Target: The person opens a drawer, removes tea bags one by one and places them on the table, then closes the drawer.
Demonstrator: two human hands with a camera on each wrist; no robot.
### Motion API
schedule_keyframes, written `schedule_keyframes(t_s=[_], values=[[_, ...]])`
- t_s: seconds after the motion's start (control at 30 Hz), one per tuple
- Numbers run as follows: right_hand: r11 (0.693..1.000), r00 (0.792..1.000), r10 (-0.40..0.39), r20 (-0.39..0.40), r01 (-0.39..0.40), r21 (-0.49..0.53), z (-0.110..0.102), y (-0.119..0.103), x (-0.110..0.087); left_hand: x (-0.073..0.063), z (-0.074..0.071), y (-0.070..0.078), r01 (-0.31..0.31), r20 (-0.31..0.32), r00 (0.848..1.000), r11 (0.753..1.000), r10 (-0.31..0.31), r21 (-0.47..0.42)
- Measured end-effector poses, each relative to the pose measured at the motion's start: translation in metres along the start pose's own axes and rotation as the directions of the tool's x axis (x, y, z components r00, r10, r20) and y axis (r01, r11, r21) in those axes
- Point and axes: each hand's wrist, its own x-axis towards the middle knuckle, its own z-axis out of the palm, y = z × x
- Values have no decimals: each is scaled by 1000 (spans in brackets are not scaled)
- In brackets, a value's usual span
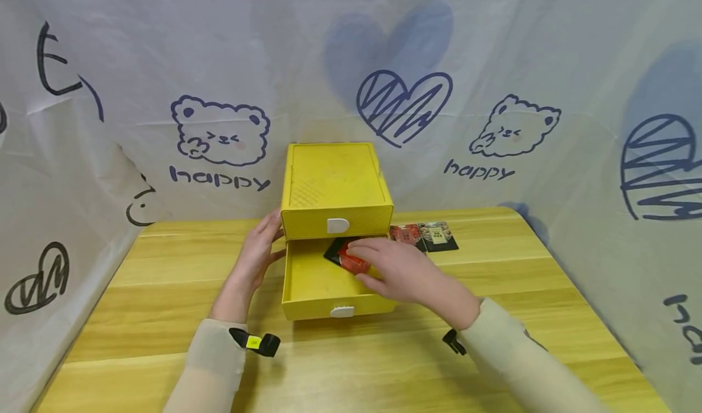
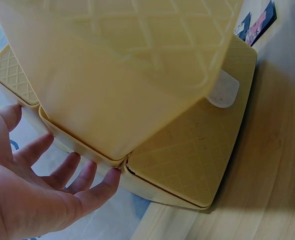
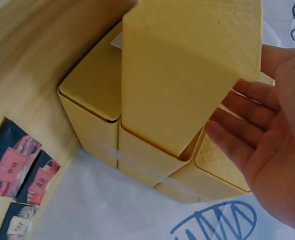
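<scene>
A yellow drawer box (image 1: 334,175) has one drawer (image 1: 312,279) pulled out; it bears a white handle. My left hand (image 1: 258,248) rests its fingertips against the box's left side, as the left wrist view also shows. My right hand (image 1: 397,267) reaches over the drawer's right wall, fingers fairly straight, thumb apart from them. Under its fingertips in the drawer lies a red and black packet (image 1: 353,262). The right wrist view shows the right hand (image 3: 272,125) at the drawer's edge; the wall hides its fingertips and the packet.
Several printed packets (image 1: 439,236) lie on the wooden table (image 1: 493,279), right of the box and near the back. Beneath the pulled drawer, a closed lower drawer (image 2: 187,145) shows in the left wrist view. A white printed cloth (image 1: 312,53) hangs behind the table.
</scene>
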Motion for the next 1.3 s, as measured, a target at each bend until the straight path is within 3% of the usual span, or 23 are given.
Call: schedule_keyframes(t_s=[0.3, 0.63, 0.97, 1.3], values=[[1000, 985, 28, 171, -27, -11, -4, 4, 17, 1, 1, 0, 0, 3, 1000, 1000, 0, 5], [996, 933, 90, 347, -76, -54, 3, 13, 34, 0, 1, -2, -12, 8, 1000, 1000, 12, 8], [994, 922, 57, 382, -18, -105, 12, 14, 50, 0, 0, -4, -11, 2, 1000, 1000, 11, -6], [989, 931, 7, 365, 49, -143, 16, 14, 54, 0, 1, -3, -13, -8, 1000, 1000, 13, 7]])
